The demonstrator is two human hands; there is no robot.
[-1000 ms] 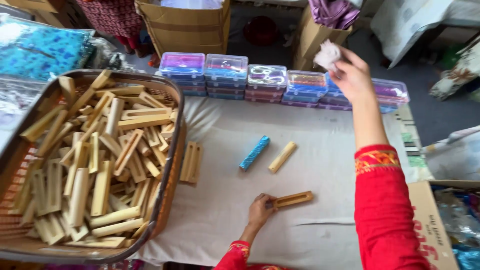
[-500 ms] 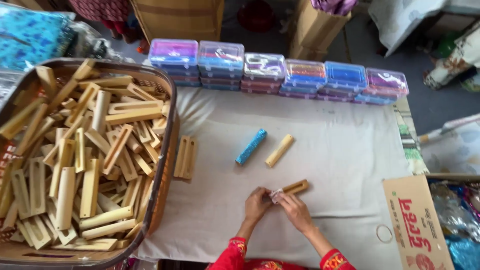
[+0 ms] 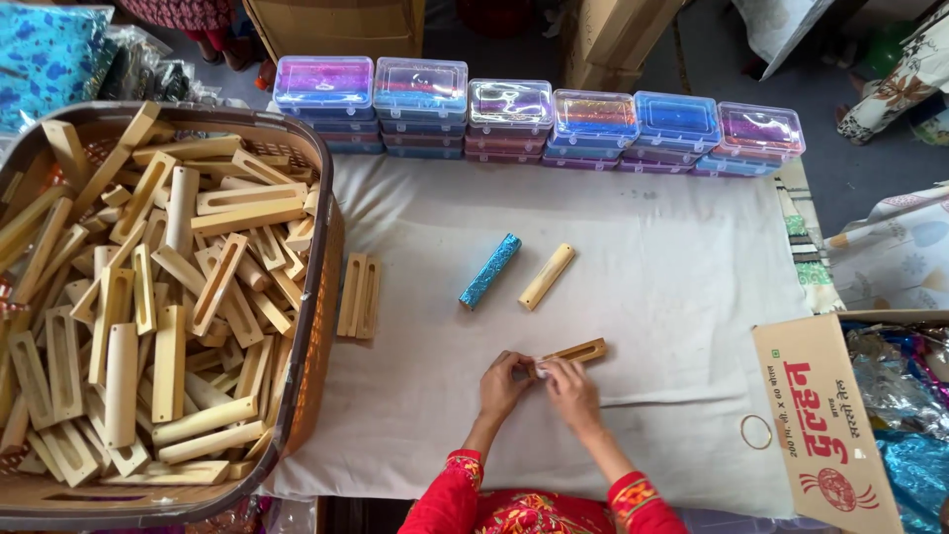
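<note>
My left hand and my right hand meet over the white cloth, fingers pinched together on a small white bit and the near end of a slotted wooden piece that lies on the cloth. Farther out on the cloth lie a blue glittery tube and a plain wooden stick, side by side. Two slotted wooden pieces rest beside the basket.
A large brown basket full of several slotted wooden pieces fills the left. Stacked clear plastic boxes line the cloth's far edge. A cardboard box and a thin ring sit at right.
My right hand came down from the far right, where it held something pale, and joined my left hand at the wooden piece. The camera view shifted slightly.
</note>
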